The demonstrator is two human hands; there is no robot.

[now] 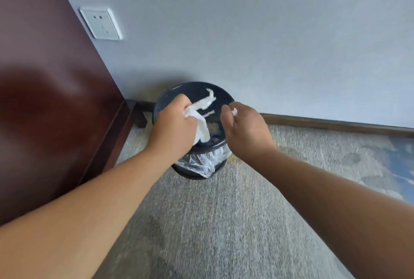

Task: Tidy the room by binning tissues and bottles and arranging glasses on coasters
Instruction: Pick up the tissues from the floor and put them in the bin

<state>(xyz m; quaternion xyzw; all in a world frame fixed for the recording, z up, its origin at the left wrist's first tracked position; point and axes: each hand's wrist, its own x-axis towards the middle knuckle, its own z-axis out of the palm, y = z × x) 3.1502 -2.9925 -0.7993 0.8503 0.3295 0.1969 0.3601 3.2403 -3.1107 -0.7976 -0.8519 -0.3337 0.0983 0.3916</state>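
Observation:
A round black bin (220,93) with a clear plastic liner (202,162) stands on the carpet against the wall. My left hand (173,123) is over its left side, closed on a crumpled white tissue (201,129) that hangs down from the fist. Loose white tissue strips (207,99) lie or fall inside the bin opening. My right hand (245,124) is over the bin's right side, fingers curled, with a small white tissue scrap (234,111) at its fingertips.
A dark red wooden cabinet (44,99) fills the left side, its foot close to the bin. A white wall socket (101,23) sits on the grey wall above. Grey carpet (212,222) covers the floor, with a dark skirting board (336,124) along the wall.

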